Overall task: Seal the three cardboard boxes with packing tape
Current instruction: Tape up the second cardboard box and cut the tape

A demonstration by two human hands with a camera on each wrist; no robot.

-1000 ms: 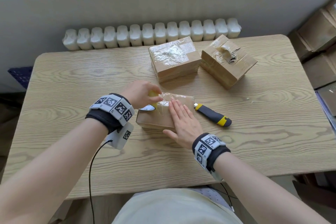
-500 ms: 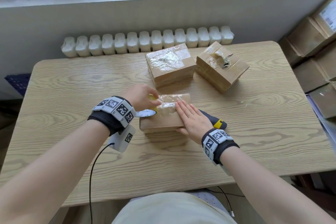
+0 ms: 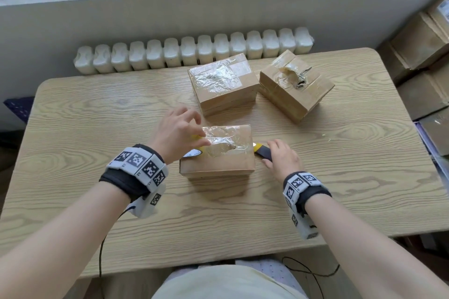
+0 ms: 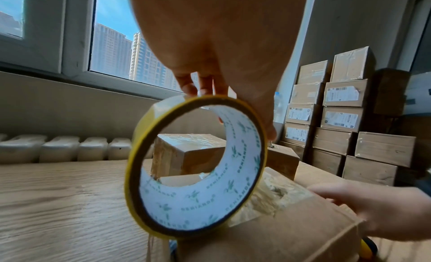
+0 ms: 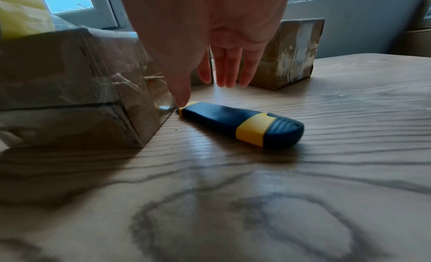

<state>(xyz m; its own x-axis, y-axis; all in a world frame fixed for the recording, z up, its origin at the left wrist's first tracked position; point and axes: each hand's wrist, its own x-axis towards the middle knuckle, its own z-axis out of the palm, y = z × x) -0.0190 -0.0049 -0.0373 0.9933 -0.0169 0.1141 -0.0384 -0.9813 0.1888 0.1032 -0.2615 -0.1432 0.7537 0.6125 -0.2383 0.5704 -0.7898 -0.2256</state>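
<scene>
Three cardboard boxes stand on the wooden table (image 3: 97, 114). The near box (image 3: 218, 160) (image 4: 291, 234) (image 5: 70, 92) has crinkled clear tape across its top. My left hand (image 3: 179, 131) (image 4: 210, 54) pinches the yellow-edged tape roll (image 4: 196, 166) (image 3: 194, 147) upright at the box's left end, the strip still joined to the box. My right hand (image 3: 281, 158) (image 5: 210, 45) hovers open with straight fingers just over the blue and yellow utility knife (image 5: 240, 124) (image 3: 263, 150), right of the box. Two taped boxes (image 3: 223, 87) (image 3: 295, 85) sit behind.
A white radiator (image 3: 194, 53) runs behind the table's far edge, under a windowsill. Stacked cardboard cartons (image 4: 345, 118) (image 3: 422, 56) fill the floor to the right. Cables hang off the near table edge.
My right hand has lifted off the near box's top and moved right, down over the knife. The left hand keeps the roll at the box's left end.
</scene>
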